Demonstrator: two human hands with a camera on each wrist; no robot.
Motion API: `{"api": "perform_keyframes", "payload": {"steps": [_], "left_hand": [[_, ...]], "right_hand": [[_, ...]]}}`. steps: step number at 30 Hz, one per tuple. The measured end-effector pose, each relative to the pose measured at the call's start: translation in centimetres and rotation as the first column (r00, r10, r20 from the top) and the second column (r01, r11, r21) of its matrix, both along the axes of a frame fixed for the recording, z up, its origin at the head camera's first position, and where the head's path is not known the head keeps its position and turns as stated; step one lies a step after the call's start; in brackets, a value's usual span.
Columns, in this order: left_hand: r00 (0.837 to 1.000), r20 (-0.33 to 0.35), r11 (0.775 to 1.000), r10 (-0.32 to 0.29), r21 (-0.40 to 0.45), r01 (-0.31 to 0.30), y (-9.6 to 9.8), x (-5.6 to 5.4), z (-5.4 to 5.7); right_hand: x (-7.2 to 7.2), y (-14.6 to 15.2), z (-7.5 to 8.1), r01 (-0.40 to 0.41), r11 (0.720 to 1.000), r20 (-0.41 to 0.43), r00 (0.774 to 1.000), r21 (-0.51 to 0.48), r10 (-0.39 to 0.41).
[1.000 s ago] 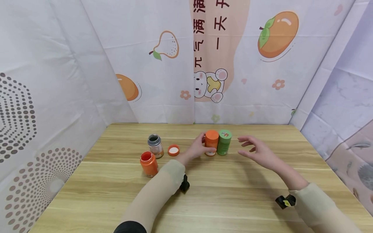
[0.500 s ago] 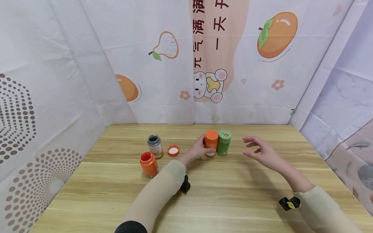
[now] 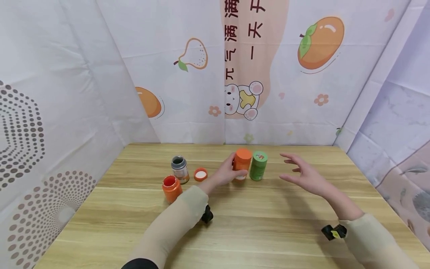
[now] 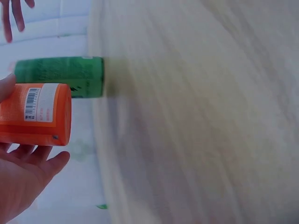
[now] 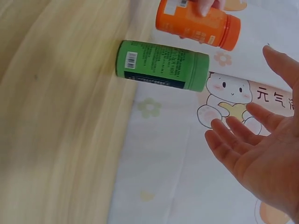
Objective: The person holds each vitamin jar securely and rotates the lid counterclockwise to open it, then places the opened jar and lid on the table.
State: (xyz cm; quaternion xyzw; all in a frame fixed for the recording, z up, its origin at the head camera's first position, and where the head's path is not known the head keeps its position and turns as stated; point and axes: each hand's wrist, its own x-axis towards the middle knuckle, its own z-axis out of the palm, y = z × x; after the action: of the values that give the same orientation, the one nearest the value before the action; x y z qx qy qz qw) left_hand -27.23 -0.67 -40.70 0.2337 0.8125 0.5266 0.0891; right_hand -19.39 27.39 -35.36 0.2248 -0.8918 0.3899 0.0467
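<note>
Standing between the left hand (image 3: 226, 173), by which an orange jar (image 3: 243, 160) is gripped, and the right hand (image 3: 305, 176), which is held wide, a green jar (image 3: 259, 166) is seen upright.

Head view looks down; nearer wrist views share the held orange jar (image 5: 195, 26).

Walled at the back by a white cloth (image 3: 195, 91), printed with an orange mango (image 3: 321, 46), a pear outline (image 3: 196, 54), small flowers (image 3: 321, 99), a sideways cartoon animal (image 3: 242, 100) and dark red characters (image 3: 231, 33) on a peach band (image 3: 277, 22). Closed in on the left by creased white sheeting (image 3: 64, 123) with brown dots (image 3: 31, 125), on the right by pale marbled sheeting (image 3: 389, 108). Furnished with a wood-grained table (image 3: 252, 224), softly lit, faintly shadowed.
</note>
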Motion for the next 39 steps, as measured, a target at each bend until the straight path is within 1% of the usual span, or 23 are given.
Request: {"api": "perform_keyframes", "payload": {"steps": [5,13,16,21,26,32,35,39], "left_hand": [[0.999,-0.024,1.000,-0.029,-0.002,0.029,-0.6,0.9,1.1],[0.993,-0.082,0.996,-0.088,-0.004,0.088,-1.7,3.1,2.7],[0.989,-0.109,0.995,-0.099,-0.032,0.096,-2.0,3.8,3.3],[0.985,-0.130,0.990,-0.109,-0.104,0.096,-2.7,4.8,4.2],[0.985,-0.133,0.987,-0.106,-0.135,0.088,-3.4,5.6,5.4],[0.980,-0.184,0.980,-0.080,-0.194,0.044,-4.2,6.0,6.5],[0.981,-0.180,0.975,-0.068,-0.221,0.027,-4.6,6.1,6.8],[0.982,-0.174,0.967,-0.068,-0.252,0.022,-4.9,6.4,7.2]], "right_hand": [[-0.2,-0.6,0.7,-0.005,1.000,0.002,1.000,0.008,0.004],[-0.5,-1.8,2.0,-0.021,0.999,0.015,1.000,0.032,0.020],[-0.4,-2.2,2.3,-0.034,0.999,0.011,0.999,0.029,0.034],[-0.4,-2.7,3.0,-0.064,0.998,0.008,0.998,0.016,0.064],[-0.4,-3.1,3.8,-0.091,0.996,0.022,0.996,-0.011,0.091],[-0.2,-3.8,4.6,-0.117,0.992,0.033,0.992,-0.036,0.119],[-0.2,-4.3,4.9,-0.137,0.990,0.017,0.990,-0.039,0.138],[-0.3,-4.8,4.9,-0.158,0.986,0.000,0.987,-0.046,0.159]]}}
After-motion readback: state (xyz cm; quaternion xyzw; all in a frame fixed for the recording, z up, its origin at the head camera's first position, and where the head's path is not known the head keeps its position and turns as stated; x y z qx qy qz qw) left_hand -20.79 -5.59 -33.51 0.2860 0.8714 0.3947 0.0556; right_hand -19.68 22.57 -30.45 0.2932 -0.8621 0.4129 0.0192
